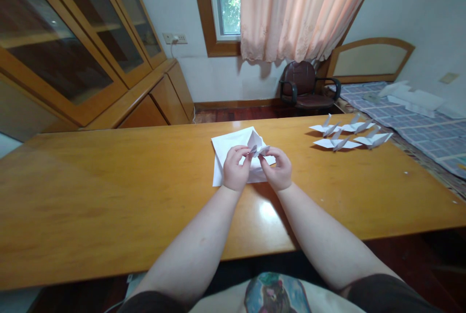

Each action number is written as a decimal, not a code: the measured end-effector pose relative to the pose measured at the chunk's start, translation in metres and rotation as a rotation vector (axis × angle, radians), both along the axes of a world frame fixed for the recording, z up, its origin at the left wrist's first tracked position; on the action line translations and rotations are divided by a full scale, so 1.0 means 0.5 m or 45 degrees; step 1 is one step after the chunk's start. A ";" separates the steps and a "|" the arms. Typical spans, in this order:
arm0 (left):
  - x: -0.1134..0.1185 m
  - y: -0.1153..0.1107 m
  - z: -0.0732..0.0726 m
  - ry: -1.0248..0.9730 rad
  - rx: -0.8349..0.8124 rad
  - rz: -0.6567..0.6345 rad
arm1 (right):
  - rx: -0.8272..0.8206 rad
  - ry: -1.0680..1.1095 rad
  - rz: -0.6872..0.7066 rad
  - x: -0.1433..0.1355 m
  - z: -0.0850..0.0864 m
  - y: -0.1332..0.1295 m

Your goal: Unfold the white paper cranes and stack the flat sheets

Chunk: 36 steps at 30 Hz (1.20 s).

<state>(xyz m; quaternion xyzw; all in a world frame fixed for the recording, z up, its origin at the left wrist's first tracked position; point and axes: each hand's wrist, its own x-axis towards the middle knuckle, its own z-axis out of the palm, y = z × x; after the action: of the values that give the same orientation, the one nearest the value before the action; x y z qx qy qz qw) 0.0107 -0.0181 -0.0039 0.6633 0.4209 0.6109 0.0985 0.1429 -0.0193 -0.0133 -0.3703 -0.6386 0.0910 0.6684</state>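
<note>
A small folded white paper (255,141) is held up between my two hands, above white sheets (226,146) lying on the wooden table. My left hand (236,167) pinches its left side between thumb and fingers. On the right side, the thumb and fingers of my right hand (277,168) pinch it too. One part of the folded paper stands up between the hands, pointing away from me. My fingertips partly hide the lower folds.
Several folded paper cranes (337,144) stand at the table's (109,196) far right. Beyond the table are a brown armchair (300,80) and a bed (407,114) with papers on it. A glass-fronted cabinet (120,80) stands at the left.
</note>
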 end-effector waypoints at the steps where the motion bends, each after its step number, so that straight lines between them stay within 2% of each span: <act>1: 0.000 0.000 -0.001 0.005 -0.001 -0.007 | -0.019 0.024 -0.009 -0.001 -0.003 0.000; 6: 0.001 -0.002 0.004 0.023 0.011 -0.041 | -0.095 0.152 -0.071 -0.003 -0.016 0.003; 10: 0.000 -0.007 0.011 0.045 -0.042 -0.131 | -0.201 0.283 -0.053 -0.006 -0.015 0.009; 15: 0.002 -0.001 0.001 -0.043 -0.249 -0.153 | -0.350 0.527 0.031 -0.007 -0.005 0.018; 18: 0.005 0.007 -0.010 -0.098 -0.372 -0.221 | -0.447 0.536 0.019 -0.003 0.000 0.023; 21: 0.004 0.012 -0.015 -0.085 -0.406 -0.298 | -0.496 0.562 0.007 0.001 0.001 0.028; 28: -0.002 0.016 -0.010 0.038 -0.355 -0.134 | -0.496 0.623 0.099 0.000 -0.001 0.035; 32: 0.002 0.020 -0.014 0.016 -0.349 -0.121 | -0.539 0.602 0.164 -0.001 -0.003 0.034; 36: 0.008 0.029 -0.030 -0.111 -0.432 -0.187 | -0.581 0.498 0.191 0.001 -0.011 0.035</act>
<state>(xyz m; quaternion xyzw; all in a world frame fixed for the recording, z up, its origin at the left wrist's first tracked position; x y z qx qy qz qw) 0.0148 -0.0038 -0.0187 0.6391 0.4635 0.5505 0.2714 0.1435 -0.0016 -0.0187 -0.4381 -0.4866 0.3508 0.6695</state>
